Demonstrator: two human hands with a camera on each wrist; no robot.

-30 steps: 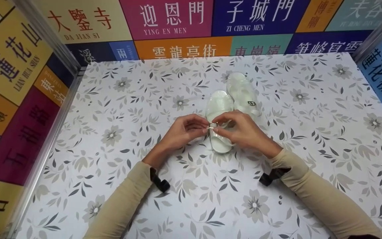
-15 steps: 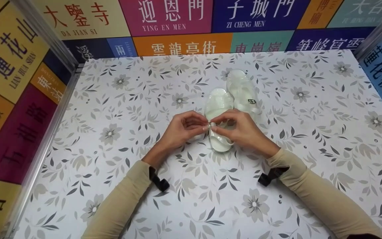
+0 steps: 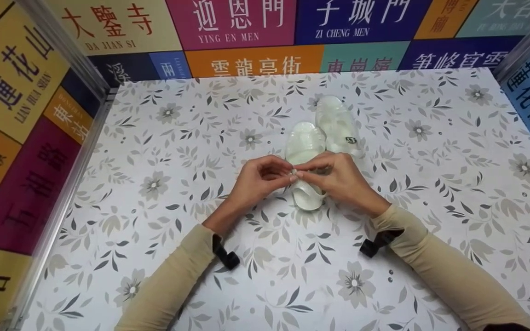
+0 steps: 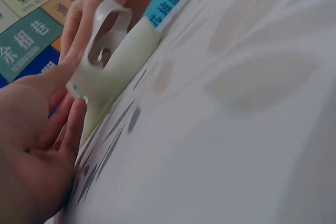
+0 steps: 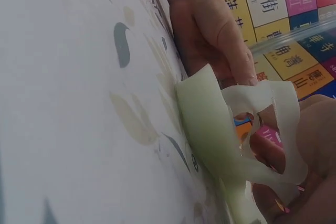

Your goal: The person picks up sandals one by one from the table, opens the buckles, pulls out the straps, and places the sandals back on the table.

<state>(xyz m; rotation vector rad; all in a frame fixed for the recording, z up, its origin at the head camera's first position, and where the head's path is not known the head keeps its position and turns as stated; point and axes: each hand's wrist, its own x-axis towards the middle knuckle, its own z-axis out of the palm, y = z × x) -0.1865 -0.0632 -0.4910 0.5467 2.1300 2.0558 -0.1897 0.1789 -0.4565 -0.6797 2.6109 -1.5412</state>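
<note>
A pale green-white sandal (image 3: 306, 138) lies flat on the flower-patterned table, toe pointing away, with both hands over its middle. My left hand (image 3: 263, 177) pinches its ankle strap at the left side between thumb and fingers. From the right, my right hand (image 3: 341, 177) pinches the same strap, fingertips meeting the left ones. The fastening between the fingertips is mostly covered. In the right wrist view the strap (image 5: 286, 114) arches up from the thick heel (image 5: 206, 116); in the left wrist view the strap (image 4: 97, 27) also stands raised above the sole.
A matching sandal (image 3: 331, 117) lies beside the first, farther back and to the right, with a small dark mark on its strap. Colourful printed panels (image 3: 242, 23) wall the table (image 3: 191, 285) at the back and both sides.
The fingertips of both hands have drawn closer together over the strap, covering the pale piece that showed between them earlier. Both sandals stay in place.
</note>
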